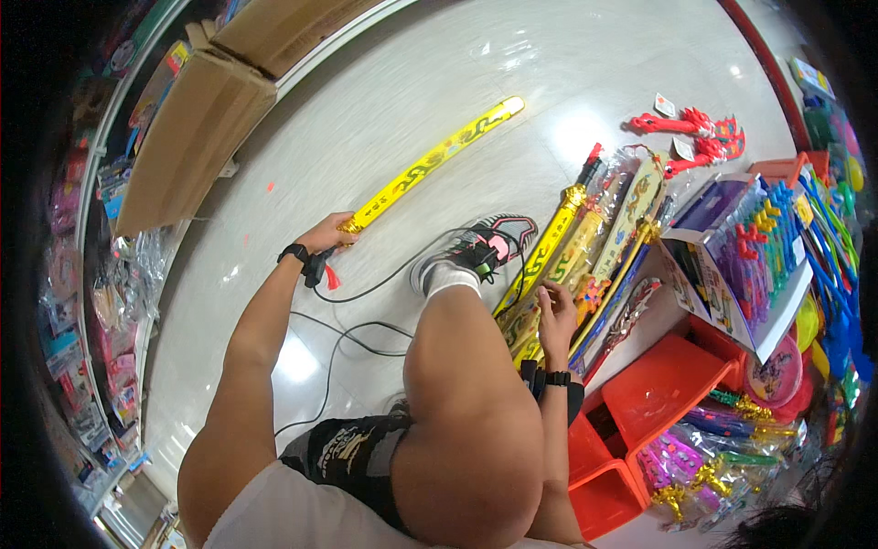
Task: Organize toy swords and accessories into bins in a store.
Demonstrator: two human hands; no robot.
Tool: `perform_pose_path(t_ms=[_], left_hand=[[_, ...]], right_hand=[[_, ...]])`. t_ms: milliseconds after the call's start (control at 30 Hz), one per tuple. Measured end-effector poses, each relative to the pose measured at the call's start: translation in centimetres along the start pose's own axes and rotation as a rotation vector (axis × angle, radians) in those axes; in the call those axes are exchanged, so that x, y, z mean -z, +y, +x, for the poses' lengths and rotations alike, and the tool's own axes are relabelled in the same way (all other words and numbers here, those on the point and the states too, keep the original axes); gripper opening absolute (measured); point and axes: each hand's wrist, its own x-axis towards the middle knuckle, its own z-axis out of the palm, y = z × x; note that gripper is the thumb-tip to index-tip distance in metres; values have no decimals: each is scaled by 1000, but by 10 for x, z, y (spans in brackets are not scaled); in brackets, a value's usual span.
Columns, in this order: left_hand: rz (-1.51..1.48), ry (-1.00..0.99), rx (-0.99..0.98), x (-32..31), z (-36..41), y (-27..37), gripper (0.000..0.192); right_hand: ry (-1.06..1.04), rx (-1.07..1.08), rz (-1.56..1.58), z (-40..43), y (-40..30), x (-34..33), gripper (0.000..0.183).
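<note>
In my left hand (pixel 332 233) is the hilt end of a yellow toy sword in its scabbard (pixel 432 163), patterned with dark green dragons. It points up and to the right over the floor, and a red tassel hangs by my wrist. My right hand (pixel 557 312) hovers over or touches a row of toy swords, its fingers partly curled; whether it grips one is unclear. The row holds another yellow toy sword (pixel 549 250), a pale dragon-patterned one in plastic wrap (pixel 627 213), and a red and silver one (pixel 627 316).
Red plastic stools (pixel 665 384) and an open box of coloured plastic toys (pixel 720 261) stand at the right. Two red dragon-headed toys (pixel 686 125) lie beyond. A cardboard box (pixel 195 130) juts from the left shelves. Black cables (pixel 370 291) loop around my shoe (pixel 480 250).
</note>
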Motion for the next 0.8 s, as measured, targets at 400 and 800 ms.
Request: perform_pose_path(t_ms=[400, 800], left_hand=[[611, 558, -229, -39, -17, -30, 52], [639, 901, -166, -67, -35, -40, 71]], right_hand=[[-37, -28, -99, -8, 24, 1, 28], [-91, -50, -130, -7, 56, 7, 25]])
